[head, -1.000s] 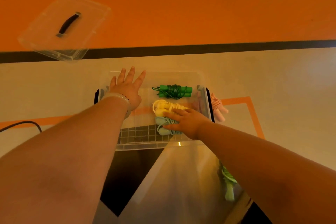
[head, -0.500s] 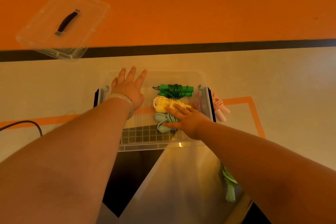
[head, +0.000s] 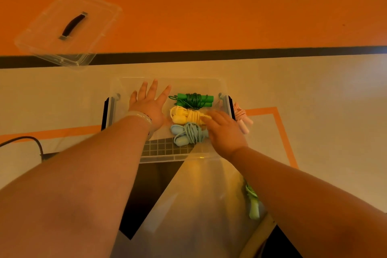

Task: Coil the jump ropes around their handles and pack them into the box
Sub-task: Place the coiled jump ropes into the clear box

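Note:
A clear plastic box (head: pixel 225 101) sits on the floor in front of me. Inside lie three coiled ropes: a dark green one (head: pixel 193 100) at the back, a yellow one (head: pixel 184 116) in the middle, a light blue one (head: pixel 186 135) nearest me. My left hand (head: pixel 149 104) lies flat, fingers spread, in the left half of the box. My right hand (head: pixel 225 134) rests with straight fingers on the right ends of the yellow and blue ropes. A pink coiled rope (head: pixel 241 117) lies outside the box's right wall.
The box's clear lid (head: pixel 67 29) with a dark handle lies at the far left on the orange floor. A light green rope (head: pixel 253 203) lies near my right forearm. A black cable (head: pixel 31 140) runs in from the left.
My right hand has slid slightly right and up over the rope ends, uncovering more of the blue rope. My left hand stays flat in the box.

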